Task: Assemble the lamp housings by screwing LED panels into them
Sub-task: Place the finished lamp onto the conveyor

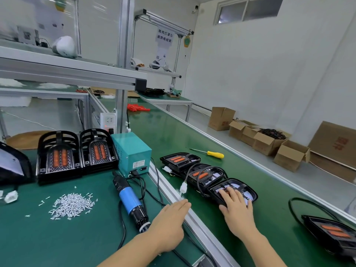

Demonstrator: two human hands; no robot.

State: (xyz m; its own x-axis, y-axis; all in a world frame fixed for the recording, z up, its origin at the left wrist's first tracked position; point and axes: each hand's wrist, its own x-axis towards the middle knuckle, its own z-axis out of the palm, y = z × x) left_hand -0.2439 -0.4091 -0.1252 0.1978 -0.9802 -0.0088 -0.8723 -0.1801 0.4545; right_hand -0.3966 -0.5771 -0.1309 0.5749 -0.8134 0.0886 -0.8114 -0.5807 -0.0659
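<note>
now right hand (237, 206) rests flat on lamp housing (234, 190); left hand (170, 222) open

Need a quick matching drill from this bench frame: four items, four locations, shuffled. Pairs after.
Items:
1. yellow-handled screwdriver
2. electric screwdriver
3. pile of screws
4. right hand

Places:
A. lying just left of the left hand
B. on the nearest lamp housing in the belt row
C. on the mat in front of the upright stacked housings
D. on the green belt beyond the housing row

Pairs: 1-D, 2-A, 3-C, 4-B
</note>
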